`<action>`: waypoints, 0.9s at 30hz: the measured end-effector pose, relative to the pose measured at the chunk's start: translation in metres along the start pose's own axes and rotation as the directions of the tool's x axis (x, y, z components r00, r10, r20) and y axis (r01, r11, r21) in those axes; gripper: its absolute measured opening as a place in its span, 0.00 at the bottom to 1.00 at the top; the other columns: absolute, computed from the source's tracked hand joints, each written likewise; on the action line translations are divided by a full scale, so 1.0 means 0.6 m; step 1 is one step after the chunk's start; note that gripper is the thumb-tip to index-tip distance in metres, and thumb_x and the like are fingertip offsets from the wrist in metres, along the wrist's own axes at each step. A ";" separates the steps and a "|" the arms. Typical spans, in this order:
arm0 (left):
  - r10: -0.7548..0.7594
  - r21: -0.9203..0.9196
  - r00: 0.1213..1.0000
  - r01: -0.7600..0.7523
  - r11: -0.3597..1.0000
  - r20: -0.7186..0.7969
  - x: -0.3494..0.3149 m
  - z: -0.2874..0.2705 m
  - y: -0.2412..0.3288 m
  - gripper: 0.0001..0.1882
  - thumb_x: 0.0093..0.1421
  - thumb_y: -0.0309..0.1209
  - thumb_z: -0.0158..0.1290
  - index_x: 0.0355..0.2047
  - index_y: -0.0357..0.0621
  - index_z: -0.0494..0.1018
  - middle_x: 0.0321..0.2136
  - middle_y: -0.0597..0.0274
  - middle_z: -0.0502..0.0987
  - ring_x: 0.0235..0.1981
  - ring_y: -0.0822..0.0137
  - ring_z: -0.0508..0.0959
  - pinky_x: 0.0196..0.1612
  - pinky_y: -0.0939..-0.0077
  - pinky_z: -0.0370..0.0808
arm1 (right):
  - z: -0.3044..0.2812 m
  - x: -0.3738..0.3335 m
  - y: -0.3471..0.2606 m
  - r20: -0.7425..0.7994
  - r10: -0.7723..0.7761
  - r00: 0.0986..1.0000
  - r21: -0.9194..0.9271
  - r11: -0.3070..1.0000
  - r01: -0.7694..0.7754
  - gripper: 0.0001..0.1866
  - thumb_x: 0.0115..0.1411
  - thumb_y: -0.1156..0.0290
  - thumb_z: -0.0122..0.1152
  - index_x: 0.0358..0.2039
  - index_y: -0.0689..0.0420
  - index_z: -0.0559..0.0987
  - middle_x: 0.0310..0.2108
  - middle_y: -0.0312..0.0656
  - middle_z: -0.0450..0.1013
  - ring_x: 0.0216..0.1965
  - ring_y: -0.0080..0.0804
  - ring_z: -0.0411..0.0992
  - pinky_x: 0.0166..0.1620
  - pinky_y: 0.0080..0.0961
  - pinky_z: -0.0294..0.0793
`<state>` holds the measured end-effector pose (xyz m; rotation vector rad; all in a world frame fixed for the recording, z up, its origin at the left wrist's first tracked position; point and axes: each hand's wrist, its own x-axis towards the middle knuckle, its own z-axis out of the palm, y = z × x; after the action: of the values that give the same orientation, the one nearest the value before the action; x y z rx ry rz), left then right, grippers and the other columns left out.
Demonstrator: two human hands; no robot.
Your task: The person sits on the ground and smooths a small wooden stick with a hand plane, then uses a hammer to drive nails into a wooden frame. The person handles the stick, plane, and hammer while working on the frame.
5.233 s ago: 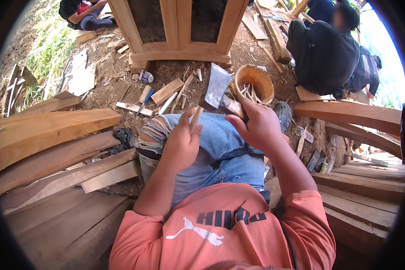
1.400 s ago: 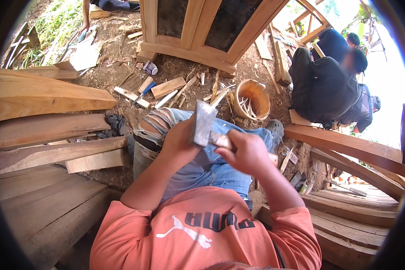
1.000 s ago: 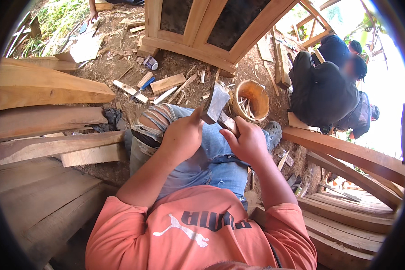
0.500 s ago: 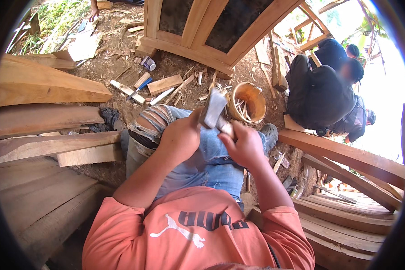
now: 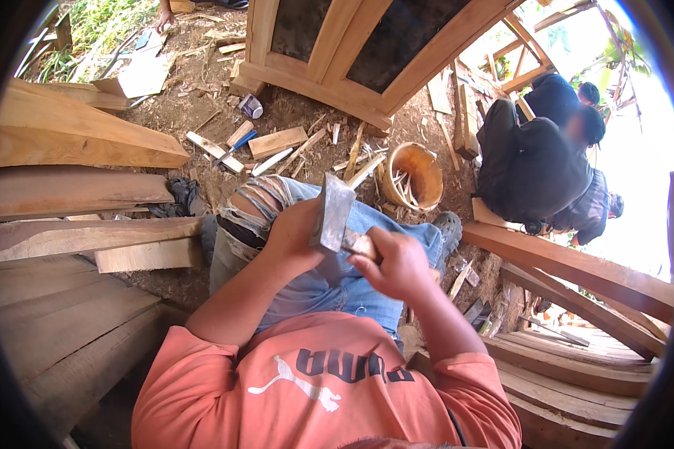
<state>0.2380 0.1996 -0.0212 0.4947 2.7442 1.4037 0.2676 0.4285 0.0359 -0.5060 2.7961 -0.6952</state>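
My right hand (image 5: 398, 263) is closed round the short wooden handle (image 5: 361, 245) of a hatchet. Its grey metal head (image 5: 332, 213) is over my lap, in front of my left hand (image 5: 296, 233). That hand is curled, and its fingers are hidden behind the metal. A pale wood strip (image 5: 367, 170) juts out beyond the head toward the bucket; whether my left hand holds it is not visible. My knees in torn blue jeans (image 5: 386, 217) lie beneath both hands.
A round bucket (image 5: 436, 176) with wood slivers stands just ahead. A blue-handled chisel (image 5: 241, 141) and wood offcuts (image 5: 278, 141) litter the ground. A panelled wooden door (image 5: 314, 86) leans beyond. Timber beams (image 5: 82, 142) lie left; people (image 5: 539, 157) crouch right.
The hatchet head has come down and toward me, slightly left, with my right hand following. My left hand has barely shifted. The pale strip beyond the head now shows more plainly.
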 end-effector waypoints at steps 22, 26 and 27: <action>-0.074 0.091 0.997 0.073 0.993 0.006 0.007 0.020 -0.002 0.21 0.70 0.30 0.52 0.62 0.49 0.69 0.36 0.43 0.86 0.41 0.35 0.85 0.42 0.41 0.80 | -0.012 0.028 0.021 -0.109 0.129 0.986 0.020 0.992 -0.127 0.25 0.66 0.48 0.72 0.34 0.59 0.76 0.26 0.56 0.77 0.32 0.65 0.77 0.37 0.56 0.73; -0.005 0.060 0.999 0.008 0.998 -0.052 0.012 0.015 0.005 0.23 0.71 0.27 0.50 0.65 0.51 0.68 0.34 0.42 0.85 0.38 0.37 0.85 0.39 0.42 0.81 | -0.014 0.012 0.006 -0.029 0.013 1.000 -0.048 0.999 -0.014 0.26 0.67 0.46 0.71 0.33 0.58 0.74 0.25 0.55 0.76 0.32 0.65 0.77 0.36 0.54 0.74; 0.000 0.034 0.998 0.002 0.999 -0.068 0.003 0.016 0.006 0.23 0.71 0.27 0.50 0.66 0.52 0.68 0.33 0.42 0.85 0.37 0.37 0.86 0.39 0.42 0.81 | -0.021 0.011 0.013 -0.024 0.033 0.999 -0.091 0.995 -0.035 0.26 0.67 0.46 0.71 0.33 0.58 0.74 0.25 0.55 0.76 0.32 0.65 0.78 0.36 0.53 0.74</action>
<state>0.2390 0.2095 -0.0239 0.4553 2.8251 1.4020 0.2559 0.4377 0.0418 -0.4689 2.8604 -0.5722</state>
